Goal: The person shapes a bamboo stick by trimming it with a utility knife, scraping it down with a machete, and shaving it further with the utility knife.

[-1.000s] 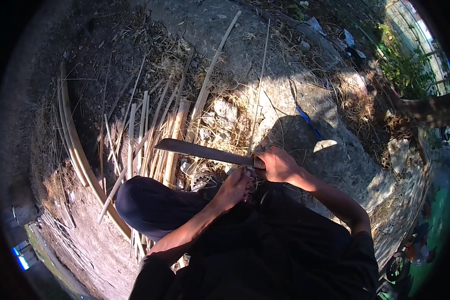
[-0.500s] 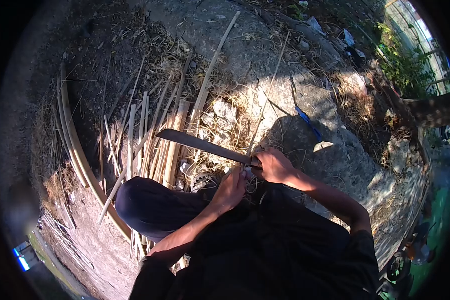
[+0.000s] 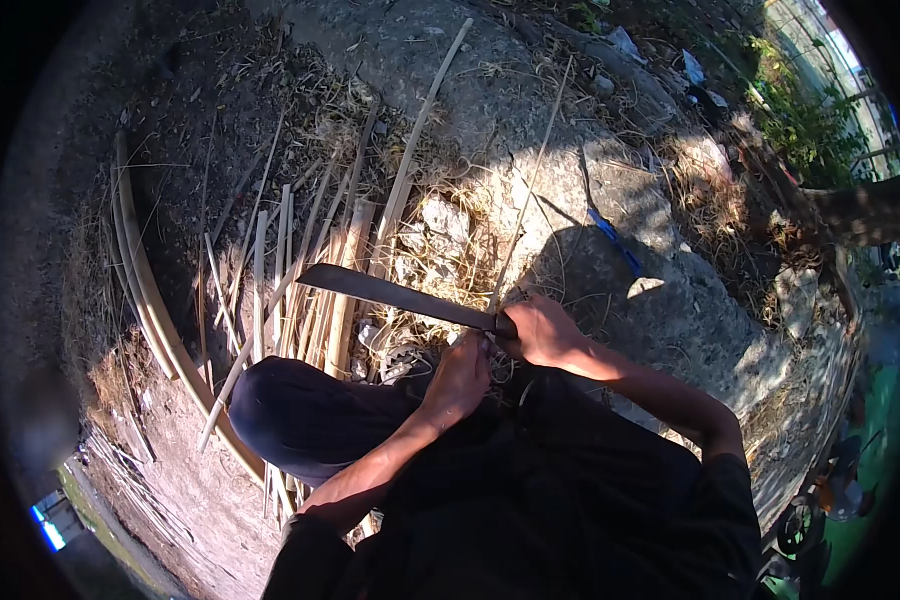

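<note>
Holds a long machete with a dark grey metal blade (image 3: 395, 295) pointing left, with the fingers of the right hand (image 3: 538, 328) wrapped round its handle. Presses together the fingers of the left hand (image 3: 460, 375) just below the blade's base, apparently pinching a long, thin, pale tan strip (image 3: 530, 188); cannot confirm, with the contact hidden. Now leans the strip's far end further right than a second ago, yet keeps its crossing with the blade beside the handle. Suggests careful work on the strip, not chopping, near straight, split tan canes (image 3: 344, 330).
</note>
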Demonstrator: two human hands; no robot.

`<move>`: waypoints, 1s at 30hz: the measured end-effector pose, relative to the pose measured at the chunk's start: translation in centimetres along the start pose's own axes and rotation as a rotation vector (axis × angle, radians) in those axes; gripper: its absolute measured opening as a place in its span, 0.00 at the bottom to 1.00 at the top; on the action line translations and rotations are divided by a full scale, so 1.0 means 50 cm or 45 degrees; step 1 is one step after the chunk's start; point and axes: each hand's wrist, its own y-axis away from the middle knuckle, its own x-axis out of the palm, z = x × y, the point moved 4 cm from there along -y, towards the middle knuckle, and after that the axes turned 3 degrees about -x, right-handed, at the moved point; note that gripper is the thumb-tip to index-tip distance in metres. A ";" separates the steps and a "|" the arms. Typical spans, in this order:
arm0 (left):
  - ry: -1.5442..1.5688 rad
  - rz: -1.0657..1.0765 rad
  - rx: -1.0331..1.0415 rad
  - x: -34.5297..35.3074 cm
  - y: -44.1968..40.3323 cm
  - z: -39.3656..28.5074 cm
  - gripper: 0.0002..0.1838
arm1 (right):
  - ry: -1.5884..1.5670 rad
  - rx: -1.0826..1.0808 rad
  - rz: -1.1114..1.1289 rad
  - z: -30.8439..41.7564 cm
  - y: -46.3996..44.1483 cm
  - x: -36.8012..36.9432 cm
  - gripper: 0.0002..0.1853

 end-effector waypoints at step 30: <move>0.039 0.007 -0.009 0.012 0.000 0.021 0.10 | -0.091 0.106 -0.216 -0.072 -0.019 -0.024 0.13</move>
